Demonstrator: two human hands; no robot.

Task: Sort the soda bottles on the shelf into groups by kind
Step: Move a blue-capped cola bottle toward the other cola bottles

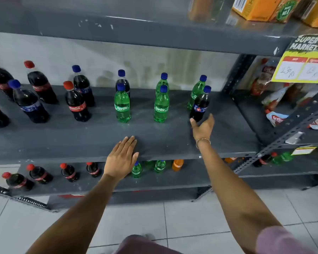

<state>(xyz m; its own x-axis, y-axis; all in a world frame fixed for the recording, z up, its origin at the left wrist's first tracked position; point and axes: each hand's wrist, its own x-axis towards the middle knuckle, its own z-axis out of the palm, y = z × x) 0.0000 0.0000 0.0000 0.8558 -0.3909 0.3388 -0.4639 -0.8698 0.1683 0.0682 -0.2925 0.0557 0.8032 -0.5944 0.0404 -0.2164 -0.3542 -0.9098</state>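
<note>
The grey metal shelf (81, 142) carries upright soda bottles in loose rows. At its left stand red-capped Coca-Cola bottles (77, 101) mixed with blue-capped dark cola bottles (28, 101). Toward the middle stand green Sprite bottles (122, 105), one dark bottle just behind the nearest. At the right, a dark blue-capped bottle (200, 104) stands just before another Sprite (195, 92).
</note>
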